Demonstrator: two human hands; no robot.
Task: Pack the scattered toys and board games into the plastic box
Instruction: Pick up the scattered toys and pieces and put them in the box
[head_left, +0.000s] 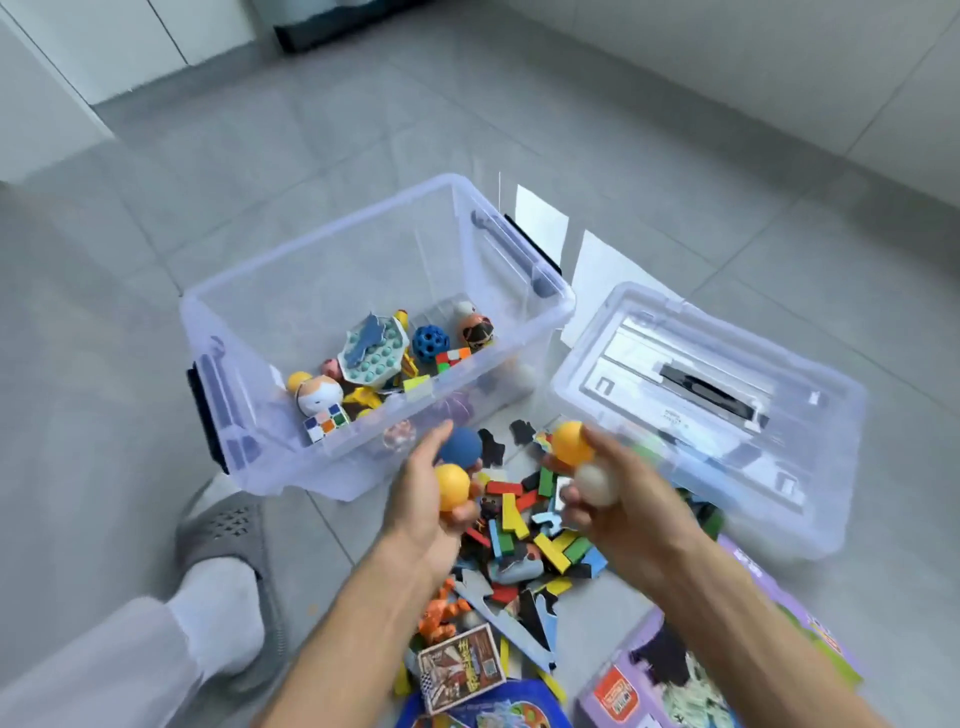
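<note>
The clear plastic box (291, 291) stands on the grey floor and holds several small toys: a blue holed ball (430, 343), cube puzzles, egg-shaped figures. My left hand (423, 493) hovers just in front of the box's near right corner, shut on a yellow ball (451, 487) and a dark blue ball (462, 447). My right hand (618, 493) is beside it, shut on an orange ball (569, 441) and a white ball (597, 484). Below both hands lies a pile of coloured wooden blocks (535, 540) and puzzle pieces.
The box's clear lid (831, 509) lies upside down at the right. A purple board-game box (727, 665) sits at the bottom right, a small card box (460, 667) and an orange tiger figure (439, 613) near the bottom. My slippered foot (223, 551) is left of the pile.
</note>
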